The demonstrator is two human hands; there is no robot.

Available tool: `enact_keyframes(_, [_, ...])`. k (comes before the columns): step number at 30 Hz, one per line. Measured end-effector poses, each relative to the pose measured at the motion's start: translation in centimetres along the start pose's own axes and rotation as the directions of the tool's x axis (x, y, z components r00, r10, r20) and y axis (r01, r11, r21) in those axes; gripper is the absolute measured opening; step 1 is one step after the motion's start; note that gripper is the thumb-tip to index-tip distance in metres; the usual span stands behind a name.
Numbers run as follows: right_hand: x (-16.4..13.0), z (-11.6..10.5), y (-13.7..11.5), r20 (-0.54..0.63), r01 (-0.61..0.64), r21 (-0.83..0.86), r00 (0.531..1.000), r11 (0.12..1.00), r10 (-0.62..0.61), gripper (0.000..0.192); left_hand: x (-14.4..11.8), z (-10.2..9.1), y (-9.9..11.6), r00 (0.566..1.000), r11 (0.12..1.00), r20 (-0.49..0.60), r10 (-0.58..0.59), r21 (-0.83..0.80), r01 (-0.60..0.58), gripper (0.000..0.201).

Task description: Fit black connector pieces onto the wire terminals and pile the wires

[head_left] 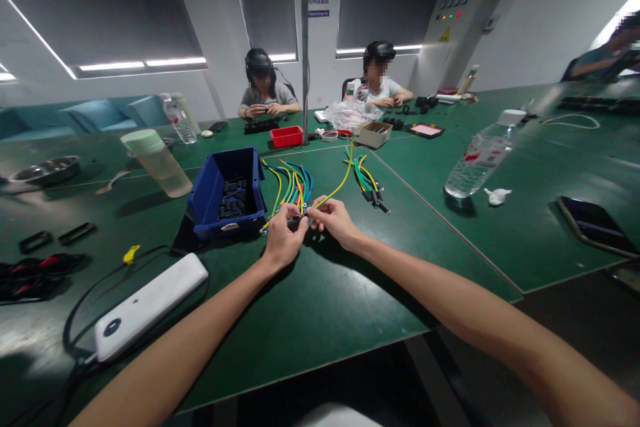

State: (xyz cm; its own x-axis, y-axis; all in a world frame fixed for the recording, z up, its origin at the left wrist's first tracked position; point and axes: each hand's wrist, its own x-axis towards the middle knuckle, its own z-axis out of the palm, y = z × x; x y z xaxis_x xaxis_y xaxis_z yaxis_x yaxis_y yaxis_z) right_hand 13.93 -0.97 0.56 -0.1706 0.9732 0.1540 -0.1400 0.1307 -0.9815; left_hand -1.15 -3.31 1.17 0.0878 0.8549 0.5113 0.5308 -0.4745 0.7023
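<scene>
My left hand [284, 243] is closed in a pinch on a small black sleeve [295, 222], mostly covered by the fingers. Fingertip to fingertip with it, my right hand [337, 223] grips the near end of a yellow-green wire [344, 180], whose free end rises away from me. The wire's end meets the sleeve between both hands; whether it is inside cannot be seen. Just beyond lies a bundle of yellow, green and blue wires [285, 180]. To its right is a smaller group of wires with black sleeves [373, 199] and ring terminals at their near ends.
Left of my hands stands a blue bin [200, 197] with black sleeves in it. A white power bank [150, 307] with a cable lies nearer. Bottles [157, 163] stand left, another bottle [477, 157] right, near a phone [595, 223]. Two people sit across the table.
</scene>
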Motion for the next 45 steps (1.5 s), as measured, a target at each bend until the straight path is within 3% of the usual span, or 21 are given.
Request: enact_keyframes(45, [-0.03,-0.32,-0.47,0.058,-0.019,0.044,0.998,0.999,0.017,0.031,0.02,0.00,0.01,1.000,0.999,0.028,-0.009,-0.050,0.011,0.012])
